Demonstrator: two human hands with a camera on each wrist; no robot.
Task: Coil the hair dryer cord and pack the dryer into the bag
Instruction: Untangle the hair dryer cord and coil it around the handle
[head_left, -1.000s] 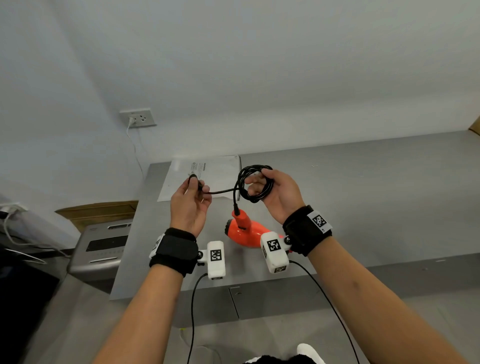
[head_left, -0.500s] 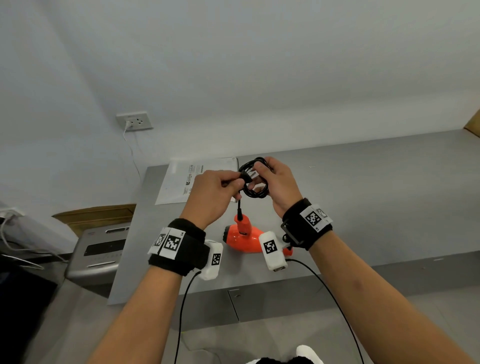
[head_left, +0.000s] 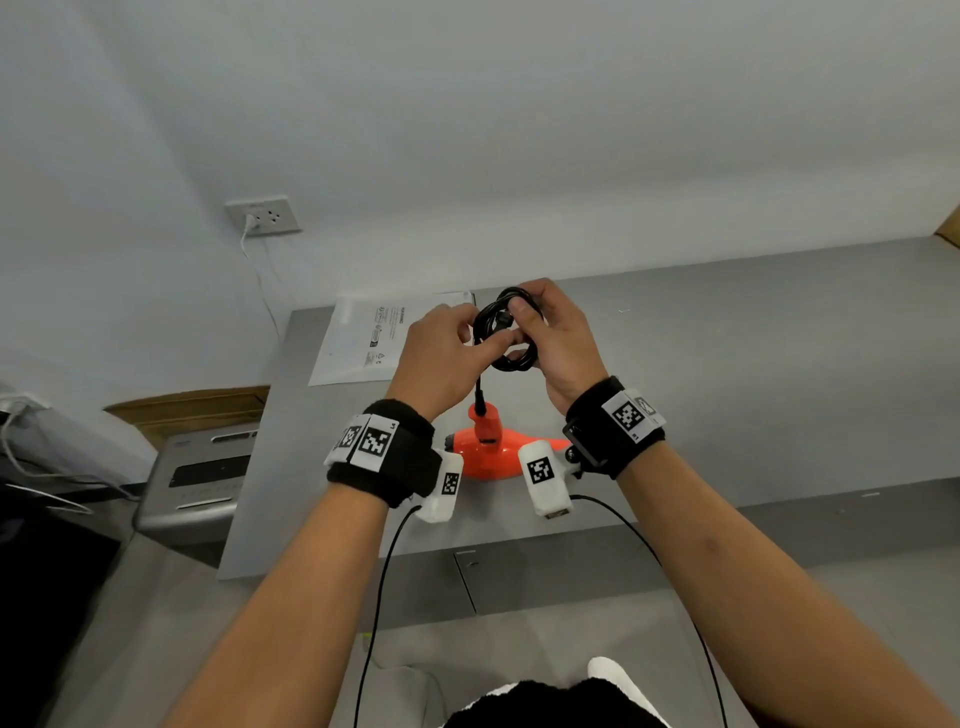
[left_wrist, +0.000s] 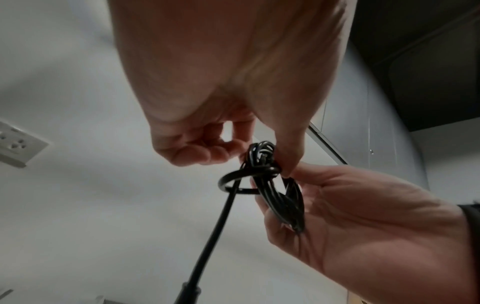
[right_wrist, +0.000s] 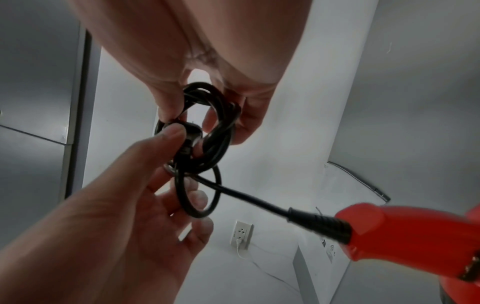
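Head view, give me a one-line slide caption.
Both hands, left hand and right hand, grip the coiled black cord above the orange hair dryer.

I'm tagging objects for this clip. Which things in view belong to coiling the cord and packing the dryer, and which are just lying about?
Part of the job:
- black cord, coiled, held by left hand and right hand
- orange hair dryer on the table
- flat white bag, probably the packing bag

Lying about:
- wall socket
- grey machine beside the table
- cardboard box
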